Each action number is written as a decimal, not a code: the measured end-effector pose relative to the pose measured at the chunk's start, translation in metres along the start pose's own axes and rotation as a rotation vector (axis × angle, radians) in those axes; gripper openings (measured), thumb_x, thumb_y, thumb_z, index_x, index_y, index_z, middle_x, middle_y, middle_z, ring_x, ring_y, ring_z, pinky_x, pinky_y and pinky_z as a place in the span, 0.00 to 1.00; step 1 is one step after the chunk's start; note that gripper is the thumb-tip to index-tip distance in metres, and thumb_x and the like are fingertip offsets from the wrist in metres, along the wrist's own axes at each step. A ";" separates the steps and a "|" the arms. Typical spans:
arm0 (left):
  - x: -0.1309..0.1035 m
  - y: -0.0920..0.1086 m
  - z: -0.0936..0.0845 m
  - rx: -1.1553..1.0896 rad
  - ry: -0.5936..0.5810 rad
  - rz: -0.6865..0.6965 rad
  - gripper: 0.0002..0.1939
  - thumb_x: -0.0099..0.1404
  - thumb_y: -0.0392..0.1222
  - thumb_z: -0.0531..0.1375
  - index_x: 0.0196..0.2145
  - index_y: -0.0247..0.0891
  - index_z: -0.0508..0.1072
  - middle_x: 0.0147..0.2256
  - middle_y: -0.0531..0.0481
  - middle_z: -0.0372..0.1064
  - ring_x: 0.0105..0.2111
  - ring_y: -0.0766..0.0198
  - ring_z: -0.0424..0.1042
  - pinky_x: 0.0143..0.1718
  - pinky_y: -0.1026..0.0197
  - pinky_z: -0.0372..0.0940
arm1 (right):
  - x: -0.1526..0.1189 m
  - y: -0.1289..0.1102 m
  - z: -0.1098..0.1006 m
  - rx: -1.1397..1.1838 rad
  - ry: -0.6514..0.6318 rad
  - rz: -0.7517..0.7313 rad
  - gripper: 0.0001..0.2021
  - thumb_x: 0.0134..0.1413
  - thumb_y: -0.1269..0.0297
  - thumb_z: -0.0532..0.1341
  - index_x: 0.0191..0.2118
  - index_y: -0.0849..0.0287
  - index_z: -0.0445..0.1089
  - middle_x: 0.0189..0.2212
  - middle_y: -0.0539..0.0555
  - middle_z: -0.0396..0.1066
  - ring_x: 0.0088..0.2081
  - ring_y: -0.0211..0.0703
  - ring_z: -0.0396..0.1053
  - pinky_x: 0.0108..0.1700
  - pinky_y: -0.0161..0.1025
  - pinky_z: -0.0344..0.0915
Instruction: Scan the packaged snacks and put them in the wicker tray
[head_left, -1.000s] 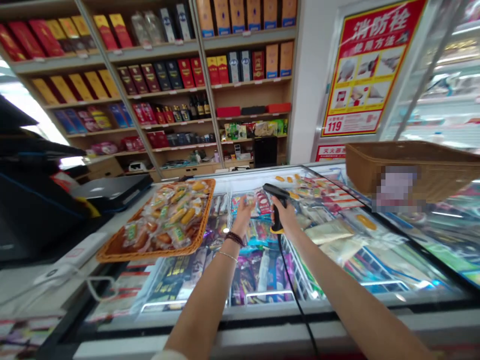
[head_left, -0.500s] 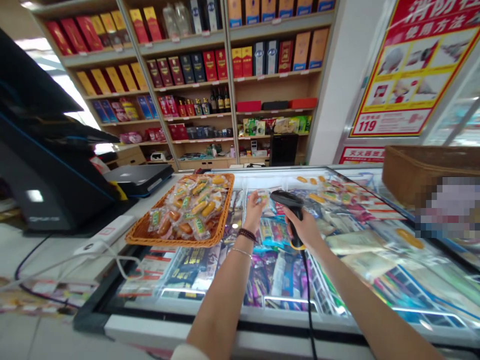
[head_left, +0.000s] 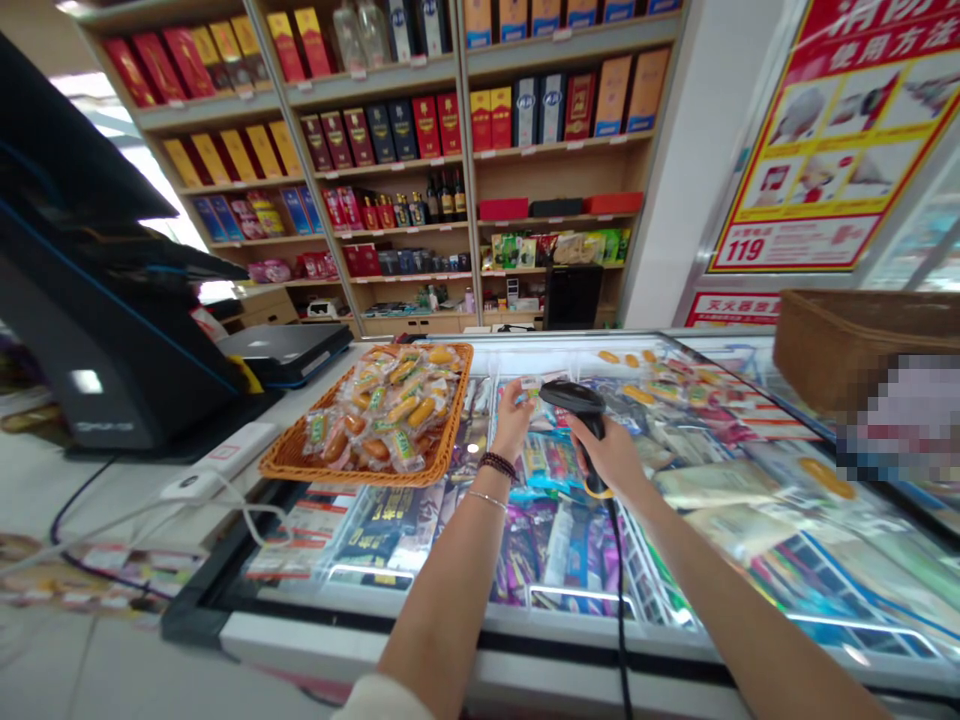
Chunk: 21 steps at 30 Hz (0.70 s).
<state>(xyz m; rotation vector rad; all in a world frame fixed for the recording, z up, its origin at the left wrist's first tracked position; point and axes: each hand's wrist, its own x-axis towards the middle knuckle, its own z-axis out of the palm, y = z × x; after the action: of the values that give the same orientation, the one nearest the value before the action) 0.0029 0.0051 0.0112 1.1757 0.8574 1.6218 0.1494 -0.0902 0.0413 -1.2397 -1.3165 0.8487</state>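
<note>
Over the freezer's glass top, my right hand grips the handle of a black barcode scanner, whose head points left and whose cord hangs down over the front edge. Just left of the scanner head, my left hand has its fingers bent round a small item; its white label shows at the fingertips, and the rest of it is too small to make out. To the left, an orange wicker basket is filled with wrapped yellow and brown snacks.
A black screen stand, a flat scale and a white power strip with cables are at the left. A brown basket stands at the right. Shelves of boxes rise behind the freezer.
The view has shifted slightly, so the basket and shelves appear a little further right. Both hands keep nearly the same pose, with the scanner still in the right one.
</note>
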 end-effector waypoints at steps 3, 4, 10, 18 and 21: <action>0.001 -0.001 -0.001 0.034 0.003 0.004 0.20 0.54 0.30 0.61 0.46 0.39 0.72 0.49 0.45 0.75 0.51 0.60 0.74 0.50 0.60 0.69 | -0.001 0.000 0.001 -0.005 0.009 -0.005 0.20 0.53 0.45 0.67 0.22 0.51 0.64 0.10 0.47 0.63 0.10 0.40 0.60 0.16 0.38 0.58; 0.001 -0.002 -0.001 0.042 0.003 0.007 0.20 0.54 0.30 0.61 0.46 0.39 0.72 0.50 0.45 0.75 0.51 0.60 0.73 0.51 0.60 0.69 | -0.001 0.000 0.001 -0.004 0.010 -0.006 0.20 0.53 0.45 0.67 0.22 0.51 0.64 0.10 0.47 0.63 0.10 0.40 0.60 0.16 0.38 0.58; 0.002 -0.005 -0.003 0.000 -0.013 0.046 0.21 0.53 0.30 0.62 0.46 0.39 0.72 0.51 0.44 0.75 0.53 0.60 0.73 0.53 0.59 0.68 | -0.002 -0.002 0.002 -0.037 -0.005 -0.016 0.21 0.54 0.44 0.66 0.22 0.52 0.64 0.09 0.47 0.63 0.10 0.39 0.59 0.16 0.38 0.57; 0.002 -0.001 -0.003 0.001 0.010 -0.016 0.22 0.54 0.29 0.63 0.47 0.38 0.73 0.49 0.44 0.76 0.50 0.59 0.74 0.50 0.60 0.69 | -0.004 -0.004 0.001 0.006 -0.025 -0.007 0.21 0.52 0.43 0.67 0.22 0.51 0.63 0.09 0.47 0.62 0.10 0.40 0.59 0.16 0.38 0.57; 0.001 -0.006 -0.002 0.027 0.034 -0.070 0.21 0.56 0.32 0.65 0.49 0.39 0.73 0.50 0.44 0.75 0.49 0.59 0.75 0.49 0.58 0.70 | -0.002 -0.003 0.002 0.061 -0.019 0.027 0.21 0.49 0.43 0.69 0.22 0.51 0.63 0.10 0.47 0.63 0.10 0.40 0.58 0.15 0.38 0.57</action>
<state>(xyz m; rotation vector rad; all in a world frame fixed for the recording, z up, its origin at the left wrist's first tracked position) 0.0025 0.0082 0.0054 1.1274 0.9348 1.5812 0.1470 -0.0924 0.0433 -1.2060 -1.2825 0.9159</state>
